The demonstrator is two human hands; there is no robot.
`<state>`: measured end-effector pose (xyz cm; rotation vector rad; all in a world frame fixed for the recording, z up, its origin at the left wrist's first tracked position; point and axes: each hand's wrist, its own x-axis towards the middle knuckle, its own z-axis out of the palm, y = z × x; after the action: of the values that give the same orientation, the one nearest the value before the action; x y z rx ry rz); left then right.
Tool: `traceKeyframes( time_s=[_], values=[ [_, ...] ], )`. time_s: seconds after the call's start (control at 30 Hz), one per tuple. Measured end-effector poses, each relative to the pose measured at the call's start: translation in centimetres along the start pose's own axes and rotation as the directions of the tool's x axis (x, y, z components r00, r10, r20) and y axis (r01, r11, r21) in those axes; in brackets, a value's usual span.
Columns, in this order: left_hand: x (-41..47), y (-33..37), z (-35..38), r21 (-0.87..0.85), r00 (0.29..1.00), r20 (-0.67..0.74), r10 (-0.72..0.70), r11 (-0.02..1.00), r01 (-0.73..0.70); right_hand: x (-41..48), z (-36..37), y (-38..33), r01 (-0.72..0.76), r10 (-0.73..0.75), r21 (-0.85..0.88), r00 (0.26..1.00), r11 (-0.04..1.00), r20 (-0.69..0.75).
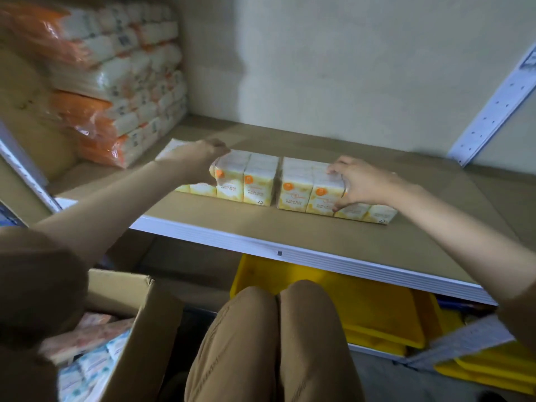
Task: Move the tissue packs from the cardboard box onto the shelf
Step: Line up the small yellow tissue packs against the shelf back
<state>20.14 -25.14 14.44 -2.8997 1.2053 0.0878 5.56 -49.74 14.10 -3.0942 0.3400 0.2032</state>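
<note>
Head camera: both arms stretch forward over the shelf (290, 236), coming in from the lower corners of the frame.

Left hand (200, 162), centre-left, has the wrist bent and the knuckles up. Its grip is closed over the left end of the left tissue pack (246, 181), fingers curled onto the top edge. The hand is blurred, so I cannot tell where the thumb sits.

Across to the right hand (364, 184), right of centre. The fingers (336, 169) lie across the top of the right tissue pack (301, 190) and the thumb hooks down at its front lower corner. That is a wide grip clamped round that end.

Both packs stand upright on the brown shelf board, side by side with a narrow gap between them, set back from the white front rail (261, 248). Lower packs (377, 213) lie just beside the outer ends, partly hidden by the hands.

Upper left of the frame, a stack of orange-and-white wrapped packs (121, 82) fills the shelf's back corner. Lower left, the cardboard box (150, 314) stands open with more packs (87, 364) inside. Bottom centre are the person's knees (246, 329), with yellow bins (377, 309) under the shelf behind them.
</note>
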Motion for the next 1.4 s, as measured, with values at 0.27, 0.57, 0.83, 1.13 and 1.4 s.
traceKeyframes(
  time_s=[0.27, 0.57, 0.83, 1.13, 1.4],
  values=[
    [0.4, -1.0, 4.0, 0.005, 0.987, -0.160, -0.017, 1.000, 0.018, -0.4, 1.9, -0.9, 0.000, -0.015, -0.093, 0.985, 0.996, -0.171],
    [5.2, -2.9, 5.1, -0.098, 0.967, -0.253, -0.038, 0.995, 0.014, 4.3, 2.1, -1.4, -0.051, 0.055, 0.025, 0.972, 0.998, -0.230],
    [12.6, -6.4, 4.7, -0.147, 0.955, -0.295, -0.022, 0.989, -0.022, 11.7, 1.6, -0.7, -0.087, 0.095, 0.042, 0.961, 0.995, -0.259],
    [20.8, -9.2, 4.3, -0.226, 0.920, -0.389, -0.042, 0.973, -0.052, 20.6, 0.8, 0.5, -0.125, 0.131, 0.039, 0.943, 0.991, -0.306],
    [24.5, -10.1, 4.2, -0.288, 0.901, -0.424, -0.085, 0.957, -0.045, 25.3, 0.0, 1.2, -0.134, 0.149, 0.066, 0.930, 0.989, -0.336]
  ],
)
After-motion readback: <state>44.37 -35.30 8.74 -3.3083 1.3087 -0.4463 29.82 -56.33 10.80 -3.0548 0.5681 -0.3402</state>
